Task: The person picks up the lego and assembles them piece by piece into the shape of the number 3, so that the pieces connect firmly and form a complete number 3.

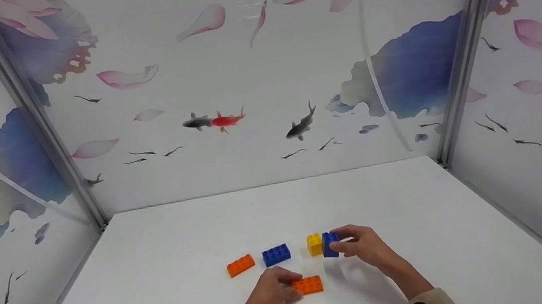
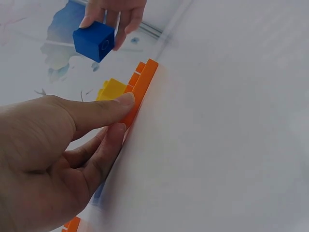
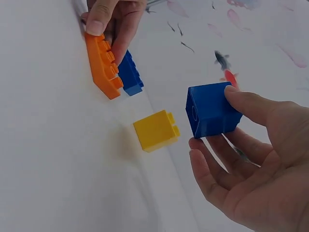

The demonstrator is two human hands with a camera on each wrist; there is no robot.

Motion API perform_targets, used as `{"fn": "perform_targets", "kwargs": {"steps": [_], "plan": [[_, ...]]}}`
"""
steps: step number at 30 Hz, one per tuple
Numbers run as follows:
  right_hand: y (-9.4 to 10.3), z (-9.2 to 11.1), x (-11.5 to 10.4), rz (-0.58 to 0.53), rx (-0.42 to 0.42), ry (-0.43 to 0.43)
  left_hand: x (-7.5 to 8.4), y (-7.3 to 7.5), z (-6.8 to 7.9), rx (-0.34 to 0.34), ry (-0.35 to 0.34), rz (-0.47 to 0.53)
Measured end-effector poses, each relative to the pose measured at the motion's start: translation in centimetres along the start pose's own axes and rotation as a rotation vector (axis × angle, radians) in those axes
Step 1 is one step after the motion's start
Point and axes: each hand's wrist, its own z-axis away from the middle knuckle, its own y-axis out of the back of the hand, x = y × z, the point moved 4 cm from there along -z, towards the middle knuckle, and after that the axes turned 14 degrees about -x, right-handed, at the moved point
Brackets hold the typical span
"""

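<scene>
My left hand (image 1: 292, 286) pinches one end of a flat orange brick (image 1: 309, 285) that lies on the white table (image 1: 172, 263); in the left wrist view the thumb (image 2: 104, 108) lies on the orange brick (image 2: 142, 84). My right hand (image 1: 345, 243) grips a small blue cube brick (image 1: 330, 244) between thumb and fingers, lifted slightly, right beside a yellow brick (image 1: 314, 244). In the right wrist view the blue cube (image 3: 211, 110) hovers next to the yellow brick (image 3: 156, 130), with the orange brick (image 3: 103, 65) behind.
A long blue brick (image 1: 276, 254) and a second orange brick (image 1: 240, 265) lie left of the yellow one. Printed walls with fish and petals close the table on three sides, with metal posts (image 1: 458, 67) in the back corners.
</scene>
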Motion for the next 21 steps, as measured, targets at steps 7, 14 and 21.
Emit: {"fn": "perform_targets", "kwargs": {"steps": [7,14,21], "plan": [[-1.4,0.1,0.1,0.09,-0.083,0.023,0.0,-0.2,0.1,-0.001,-0.041,-0.048],[-2.2,0.2,-0.2,0.107,-0.133,0.087,-0.2,-0.3,0.2,-0.011,-0.043,-0.035],[-2.9,0.1,-0.5,0.119,-0.178,0.137,0.0,-0.2,0.1,-0.01,-0.069,-0.051]]}}
